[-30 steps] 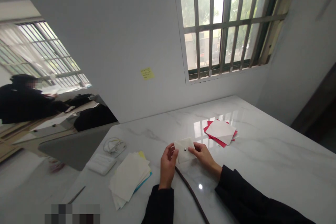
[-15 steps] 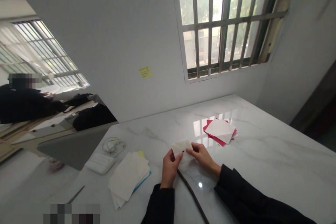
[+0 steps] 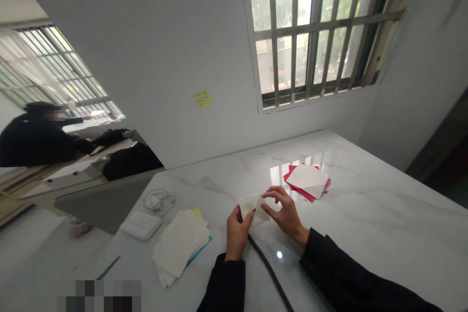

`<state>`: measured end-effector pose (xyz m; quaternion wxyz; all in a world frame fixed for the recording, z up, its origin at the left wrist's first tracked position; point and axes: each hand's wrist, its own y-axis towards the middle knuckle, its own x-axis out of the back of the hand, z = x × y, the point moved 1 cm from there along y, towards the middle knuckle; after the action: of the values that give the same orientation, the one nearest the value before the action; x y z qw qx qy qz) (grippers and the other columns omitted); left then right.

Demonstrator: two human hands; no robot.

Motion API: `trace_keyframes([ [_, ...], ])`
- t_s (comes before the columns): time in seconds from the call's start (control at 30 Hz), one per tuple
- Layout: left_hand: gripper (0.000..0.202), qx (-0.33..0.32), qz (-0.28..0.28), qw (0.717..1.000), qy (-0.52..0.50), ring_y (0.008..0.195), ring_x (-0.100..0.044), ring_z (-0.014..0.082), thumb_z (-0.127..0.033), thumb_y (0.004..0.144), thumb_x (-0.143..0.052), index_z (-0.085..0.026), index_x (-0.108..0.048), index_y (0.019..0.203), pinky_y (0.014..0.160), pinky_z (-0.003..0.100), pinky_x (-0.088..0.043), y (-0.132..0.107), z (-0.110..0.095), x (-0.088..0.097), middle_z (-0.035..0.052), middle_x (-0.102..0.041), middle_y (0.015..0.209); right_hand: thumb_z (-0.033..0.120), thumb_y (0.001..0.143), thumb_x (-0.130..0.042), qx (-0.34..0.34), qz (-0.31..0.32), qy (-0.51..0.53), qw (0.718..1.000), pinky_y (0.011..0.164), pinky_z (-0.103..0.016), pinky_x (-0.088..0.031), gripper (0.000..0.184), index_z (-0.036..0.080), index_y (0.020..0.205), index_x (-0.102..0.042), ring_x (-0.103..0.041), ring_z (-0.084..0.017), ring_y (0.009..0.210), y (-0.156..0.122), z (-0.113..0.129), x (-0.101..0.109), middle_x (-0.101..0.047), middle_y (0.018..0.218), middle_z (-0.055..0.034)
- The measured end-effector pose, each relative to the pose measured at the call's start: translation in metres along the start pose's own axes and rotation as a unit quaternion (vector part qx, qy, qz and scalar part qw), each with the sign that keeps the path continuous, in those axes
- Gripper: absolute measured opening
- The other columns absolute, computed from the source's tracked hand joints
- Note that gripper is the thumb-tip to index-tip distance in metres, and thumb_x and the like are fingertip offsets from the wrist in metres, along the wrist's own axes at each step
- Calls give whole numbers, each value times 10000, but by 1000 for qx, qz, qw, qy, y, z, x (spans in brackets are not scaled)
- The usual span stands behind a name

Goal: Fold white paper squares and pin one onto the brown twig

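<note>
A small white envelope (image 3: 256, 201) with a dark round dot (image 3: 254, 209) on its flap is held above the table. My left hand (image 3: 237, 231) grips its left side, thumb on the front close to the dot. At the envelope's right edge is my right hand (image 3: 287, 212), thumb and forefinger apart in a loose curve with nothing visible between them. Whether those fingertips touch the paper I cannot tell. Below the hands, a thin dark brown stick (image 3: 268, 268) lies on the marble-patterned table (image 3: 365, 219).
Red and white envelopes (image 3: 309, 180) lie at the back right. To the left are fanned white papers (image 3: 181, 248), a white box-like case (image 3: 141, 225), a coiled white cable (image 3: 158, 201) and a pen-like stick (image 3: 108, 268). A person (image 3: 36, 134) sits beyond the partition.
My right hand has let go of the envelope's right side, its fingers spreading and rising slightly. My left hand keeps its hold. The person beyond the partition has stretched out an arm.
</note>
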<state>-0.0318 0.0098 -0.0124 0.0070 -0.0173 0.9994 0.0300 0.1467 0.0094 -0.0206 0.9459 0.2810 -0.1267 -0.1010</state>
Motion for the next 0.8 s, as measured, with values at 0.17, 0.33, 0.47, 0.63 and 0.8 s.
trace_keyframes([
  [0.17, 409, -11, 13, 1000, 10, 997, -741, 280, -350, 749, -796, -137, -740, 1094, 873, 349, -576, -1, 1, -2, 121, -791, 1082, 231, 836, -814, 53, 54, -45, 996, 946, -437, -538, 201, 299, 1023, -784, -567, -266, 1134, -5, 1, -7, -605, 1293, -89],
  [0.33, 381, -19, 16, 999, 24, 980, -737, 277, -346, 743, -805, -140, -738, 1056, 871, 343, -567, -2, 0, -4, 113, -792, 1061, 263, 864, -800, 81, 64, -83, 991, 1022, -483, -513, 90, 312, 938, -802, -483, -298, 1299, -5, 1, -3, -568, 1393, -71],
  [0.47, 361, -13, 16, 1000, 24, 993, -737, 273, -341, 748, -801, -150, -737, 1047, 868, 332, -564, -4, -2, -5, 111, -790, 1076, 294, 856, -811, 105, 73, -110, 986, 1115, -546, -457, 90, 315, 944, -809, -408, -322, 1399, -1, 3, 2, -535, 1456, -67],
  [0.63, 347, -10, 18, 1000, 21, 965, -746, 280, -354, 731, -817, -156, -742, 1007, 843, 339, -574, -5, -5, -6, 107, -795, 1031, 264, 865, -791, 133, 85, -125, 980, 1137, -556, -452, 78, 306, 928, -810, -410, -321, 1408, 1, 3, 3, -543, 1458, -67],
  [0.8, 302, -19, 19, 999, 32, 985, -746, 273, -319, 758, -789, -159, -728, 1006, 874, 344, -570, -5, -2, -6, 111, -791, 1068, 221, 867, -767, 135, 93, -153, 974, 1152, -555, -439, 113, 290, 947, -806, -376, -326, 1434, 0, 4, 1, -521, 1484, -77],
])
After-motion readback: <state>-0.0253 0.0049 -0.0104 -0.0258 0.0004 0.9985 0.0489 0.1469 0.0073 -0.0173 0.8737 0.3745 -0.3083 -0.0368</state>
